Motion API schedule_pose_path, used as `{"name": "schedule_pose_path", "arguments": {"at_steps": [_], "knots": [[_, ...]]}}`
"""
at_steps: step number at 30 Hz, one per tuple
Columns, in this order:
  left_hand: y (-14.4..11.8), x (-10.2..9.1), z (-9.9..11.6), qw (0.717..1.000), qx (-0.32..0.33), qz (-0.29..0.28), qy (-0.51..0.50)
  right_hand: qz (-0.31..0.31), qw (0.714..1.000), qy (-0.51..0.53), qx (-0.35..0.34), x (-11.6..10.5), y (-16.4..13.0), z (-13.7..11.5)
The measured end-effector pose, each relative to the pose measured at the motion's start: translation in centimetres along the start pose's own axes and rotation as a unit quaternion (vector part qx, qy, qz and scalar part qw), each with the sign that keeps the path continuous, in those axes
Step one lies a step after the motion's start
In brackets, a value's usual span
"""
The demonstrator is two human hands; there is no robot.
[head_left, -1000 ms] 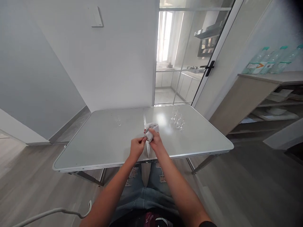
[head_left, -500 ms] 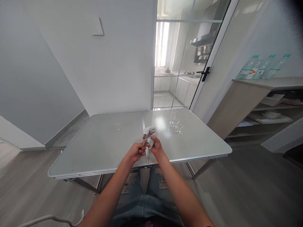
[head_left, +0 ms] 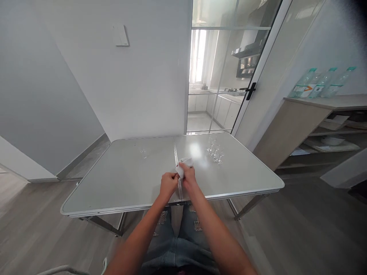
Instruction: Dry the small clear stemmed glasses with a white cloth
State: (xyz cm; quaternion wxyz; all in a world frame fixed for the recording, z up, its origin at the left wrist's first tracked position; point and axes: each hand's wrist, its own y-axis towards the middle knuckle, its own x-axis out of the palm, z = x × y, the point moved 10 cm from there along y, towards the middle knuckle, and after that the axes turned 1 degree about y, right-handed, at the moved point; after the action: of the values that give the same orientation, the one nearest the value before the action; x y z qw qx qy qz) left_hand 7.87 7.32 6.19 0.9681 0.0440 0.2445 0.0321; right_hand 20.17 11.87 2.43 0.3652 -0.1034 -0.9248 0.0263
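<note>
Both my hands meet over the table's centre seam, near its front edge. My right hand is wrapped around a crumpled white cloth. My left hand pinches a small object at the cloth's lower left edge. It looks like a small clear glass, almost wholly hidden by cloth and fingers. A cluster of small clear stemmed glasses stands on the table's right half, beyond my right hand. One more small glass stands alone on the left half.
The folding table has a metal rim and angled legs on a wood floor. A glass door with a black handle is behind it. At right, a wooden shelf unit carries water bottles. A white cable lies at bottom left.
My hands stay together on the cloth, with small turning movements. The shiny object seen between cloth and fingers half a second ago is now covered. The view has shifted slightly.
</note>
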Motion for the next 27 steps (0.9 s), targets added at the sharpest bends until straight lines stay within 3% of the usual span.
{"name": "schedule_pose_path", "arguments": {"at_steps": [2, 3, 6, 8, 10, 12, 13, 16, 18, 20, 22, 25, 27], "knots": [[0.3, 0.9, -1.0, 0.984, -0.074, -0.062, -0.151, -0.101, 0.994, 0.029, 0.036, 1.5, -0.3, -0.2], [0.2, 1.8, -1.4, 0.958, -0.117, -0.112, -0.237, -0.141, 0.988, 0.04, 0.053, 2.0, -0.5, -0.3], [-1.1, 4.4, -1.4, 0.835, -0.221, -0.252, -0.437, -0.22, 0.97, 0.061, 0.085, 2.8, -1.2, -0.3], [-2.0, 5.0, -1.3, 0.775, -0.262, -0.287, -0.498, -0.248, 0.962, 0.072, 0.094, 2.9, -1.5, -0.2], [-2.4, 5.3, -1.4, 0.753, -0.28, -0.296, -0.517, -0.262, 0.957, 0.083, 0.098, 2.9, -1.7, 0.0], [-2.4, 5.4, -1.5, 0.769, -0.27, -0.295, -0.499, -0.267, 0.954, 0.088, 0.103, 3.1, -1.7, 0.1], [-2.1, 5.2, -1.5, 0.795, -0.25, -0.282, -0.476, -0.26, 0.956, 0.089, 0.102, 3.2, -1.7, 0.0], [-0.1, 2.4, -1.5, 0.926, -0.125, -0.153, -0.321, -0.192, 0.976, 0.074, 0.078, 3.1, -1.0, -0.2], [0.5, -0.3, -0.5, 0.988, -0.015, -0.032, -0.147, -0.115, 0.99, 0.051, 0.059, 2.6, -0.5, -0.2], [0.0, -1.7, 0.6, 0.996, 0.068, 0.05, 0.007, -0.031, 0.998, 0.028, 0.045, 1.7, -0.3, 0.1], [-0.5, -1.7, 1.0, 0.988, 0.103, 0.08, 0.088, 0.04, 0.999, 0.011, 0.024, 0.8, -0.2, 0.3], [-0.3, -1.2, 0.3, 0.99, 0.086, 0.072, 0.084, 0.099, 0.995, -0.026, -0.004, -0.3, -0.3, 0.1], [0.5, -0.8, -0.9, 0.999, 0.026, 0.039, -0.007, 0.081, 0.996, -0.048, -0.008, -0.2, -0.1, -0.3]]}}
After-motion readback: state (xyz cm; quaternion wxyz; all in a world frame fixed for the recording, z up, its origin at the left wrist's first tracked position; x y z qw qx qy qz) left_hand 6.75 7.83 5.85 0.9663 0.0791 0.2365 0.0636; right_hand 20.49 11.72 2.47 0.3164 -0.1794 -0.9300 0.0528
